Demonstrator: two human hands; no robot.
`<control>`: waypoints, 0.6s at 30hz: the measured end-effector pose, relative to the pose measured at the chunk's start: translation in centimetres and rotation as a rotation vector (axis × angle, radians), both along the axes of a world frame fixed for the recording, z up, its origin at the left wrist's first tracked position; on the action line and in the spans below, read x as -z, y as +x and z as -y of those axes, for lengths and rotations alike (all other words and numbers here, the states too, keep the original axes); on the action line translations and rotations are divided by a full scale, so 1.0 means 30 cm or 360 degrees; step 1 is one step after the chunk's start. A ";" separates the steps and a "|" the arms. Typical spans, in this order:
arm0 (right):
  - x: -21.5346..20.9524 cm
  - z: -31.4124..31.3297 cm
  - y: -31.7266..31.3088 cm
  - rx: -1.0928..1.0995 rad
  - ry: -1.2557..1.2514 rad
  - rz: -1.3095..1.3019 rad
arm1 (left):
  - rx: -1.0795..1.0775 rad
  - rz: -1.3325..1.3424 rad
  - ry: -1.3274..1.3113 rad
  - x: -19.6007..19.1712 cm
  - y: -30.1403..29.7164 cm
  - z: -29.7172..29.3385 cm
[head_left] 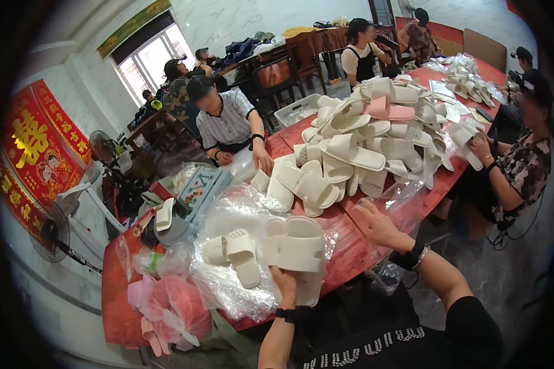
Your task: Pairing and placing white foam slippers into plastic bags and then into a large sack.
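1. At the near edge of the worktop [345, 237], your left hand [284, 284] has its grip closed on the lower part of the held slippers [294, 246], soles flat-on and toes away from you. With the hold so low, they could tip or slide apart if your fingers loosened.
2. To your left, a clear bag [177, 301] bulges with pink-red contents.
3. Just beyond, another cream pair [235, 253] lies on crumpled clear film [209, 289]; a tug on that film would drag them along.
4. Your right hand [378, 227] has its grip spread, pinching nothing, near more loose plastic that could snag your fingers.
5. Past it, the slipper pile [354, 150] leans loosely; pulling out a low one could start a slump.
6. Farther off stand a blue-grey basket [220, 183] and a white crate [287, 117]; I can't fairly tell their contents.
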State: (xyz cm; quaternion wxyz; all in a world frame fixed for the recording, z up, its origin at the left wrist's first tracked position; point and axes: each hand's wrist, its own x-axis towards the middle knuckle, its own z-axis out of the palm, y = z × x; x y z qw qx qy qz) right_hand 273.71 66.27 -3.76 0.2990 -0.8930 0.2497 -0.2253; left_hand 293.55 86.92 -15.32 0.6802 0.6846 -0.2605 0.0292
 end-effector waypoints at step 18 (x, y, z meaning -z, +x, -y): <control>-0.006 0.046 0.173 -0.0694 -0.0113 0.0248 | 0.1279 -0.0658 -0.1092 -0.332 -0.035 -0.084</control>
